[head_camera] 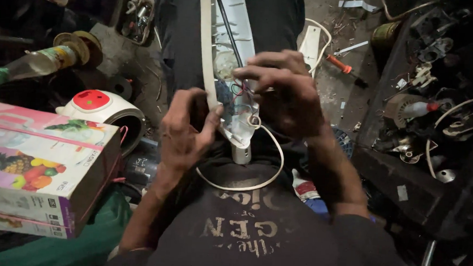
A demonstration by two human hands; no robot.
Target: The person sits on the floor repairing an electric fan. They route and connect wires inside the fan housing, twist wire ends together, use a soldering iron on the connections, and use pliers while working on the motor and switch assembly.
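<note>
A long white plastic casing (228,24) lies opened along my lap, with thin coloured wires (238,92) showing inside its near end. A white cord (269,170) loops out of that end over my dark shirt. My left hand (185,130) grips the casing's left edge, thumb pressed on the rim. My right hand (282,92) reaches over the near end with fingers bent onto the wires; what the fingertips pinch is hidden.
A pink cardboard box (35,165) with fruit pictures stands at the left beside a white round appliance with a red top (100,107). A plastic bottle (35,63) lies farther back. An orange-handled screwdriver (342,65) rests on the floor. A dark tray of metal parts (437,106) fills the right.
</note>
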